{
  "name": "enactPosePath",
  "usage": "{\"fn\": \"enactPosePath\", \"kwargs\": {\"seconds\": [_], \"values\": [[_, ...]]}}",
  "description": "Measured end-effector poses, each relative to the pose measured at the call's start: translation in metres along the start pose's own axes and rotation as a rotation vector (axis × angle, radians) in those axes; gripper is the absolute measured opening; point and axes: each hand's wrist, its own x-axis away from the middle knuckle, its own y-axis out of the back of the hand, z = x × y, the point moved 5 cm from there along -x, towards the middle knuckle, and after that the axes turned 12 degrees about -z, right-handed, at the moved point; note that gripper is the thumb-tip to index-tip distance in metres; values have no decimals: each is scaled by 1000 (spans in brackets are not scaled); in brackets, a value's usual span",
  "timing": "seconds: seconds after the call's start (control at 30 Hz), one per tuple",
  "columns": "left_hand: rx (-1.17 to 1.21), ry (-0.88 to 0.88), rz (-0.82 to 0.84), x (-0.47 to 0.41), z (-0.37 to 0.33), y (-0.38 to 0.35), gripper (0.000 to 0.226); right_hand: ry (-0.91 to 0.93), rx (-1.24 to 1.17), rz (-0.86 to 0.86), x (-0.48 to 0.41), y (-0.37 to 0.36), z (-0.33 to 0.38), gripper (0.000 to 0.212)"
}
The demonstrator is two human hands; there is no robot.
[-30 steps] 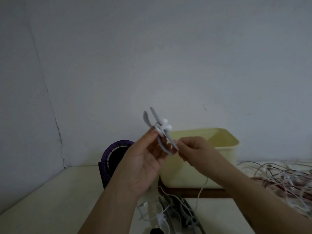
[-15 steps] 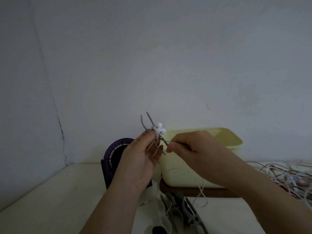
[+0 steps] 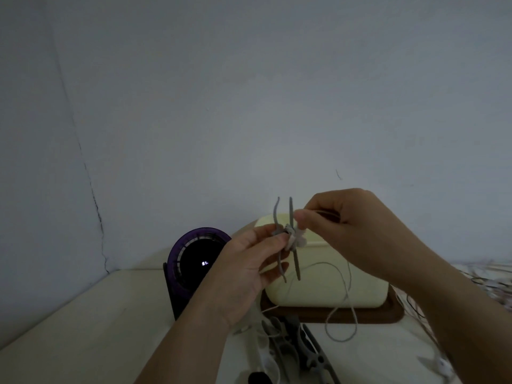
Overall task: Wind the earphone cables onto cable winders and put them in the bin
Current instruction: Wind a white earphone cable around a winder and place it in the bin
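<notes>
Left hand (image 3: 246, 273) is up in mid-air, palm toward me, thumb and fingertips clamped on the hub of a grey winder (image 3: 297, 263). Its two flaps stand roughly upright, splayed apart, edge-on to me. A white lump at the hub reads as the earbuds (image 3: 298, 240); it's too blurred for me to say more. Right hand (image 3: 349, 234) sits just right of the winder and slightly higher, fingers curled, thumb and forefinger pinching the white cable (image 3: 349, 281) close beside the upper flap. Below that the cable hangs in front of the bin in slack loops, and the lowest loop lies on the table (image 3: 83, 336).

Rest, left to right as I see it:
- Wall (image 3: 249, 106) has a crack (image 3: 95, 206) running down near the corner.
- Purple round fan (image 3: 194, 259) stands on the table, partly hidden by the left hand, with a small lit mark on its dark face.
- Spare winders (image 3: 291, 347) lie in a heap at the near edge, below the hands, with white cable mixed in.
- Cream bin (image 3: 318, 289) sits behind the hands on a brown tray (image 3: 368, 314). I can't see inside it.
- Tangle (image 3: 487, 284) of white and dark cables lies on the table at far right, beside the tray.
</notes>
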Motion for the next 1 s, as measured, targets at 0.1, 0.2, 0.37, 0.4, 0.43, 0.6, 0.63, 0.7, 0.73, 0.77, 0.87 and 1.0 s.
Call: {"fn": "enactPosePath", "kwargs": {"seconds": [0.1, 0.2, 0.37, 0.4, 0.43, 0.6, 0.63, 0.7, 0.73, 0.77, 0.87, 1.0], "values": [[-46, 33, 74, 1, 2, -2, 44, -5, -24, -52, -2, 7, -5, 21], [-62, 59, 137, 2, 3, -4, 50, -8, -59, -57, -3, 11, -7, 17], [-79, 63, 197, 5, 0, -4, 51, 8, -149, -82, -3, 15, -5, 17], [-88, 63, 207, 6, 0, -4, 49, 8, -161, -83, -3, 15, -4, 18], [-102, 64, 216, 7, 0, -4, 45, 10, -171, -83, -3, 15, -3, 19], [-147, 78, 243, 8, 0, -4, 32, 37, -164, -66, -2, 16, 2, 20], [-151, 78, 257, 9, -1, -4, 29, 32, -172, -63, -2, 16, 1, 22], [-149, 69, 294, 10, -2, -5, 26, 9, -211, -49, -3, 15, -3, 26], [-144, 62, 305, 10, -3, -6, 28, -10, -239, -40, -3, 14, -5, 28], [-141, 58, 304, 10, -3, -5, 29, -33, -273, -36, -5, 14, -8, 29], [-161, 39, 316, 11, -4, -5, 29, -157, -424, 41, -6, 12, -23, 34], [-149, 21, 420, 17, -6, -10, 27, -332, -749, 280, 2, -8, -46, 47]]}}
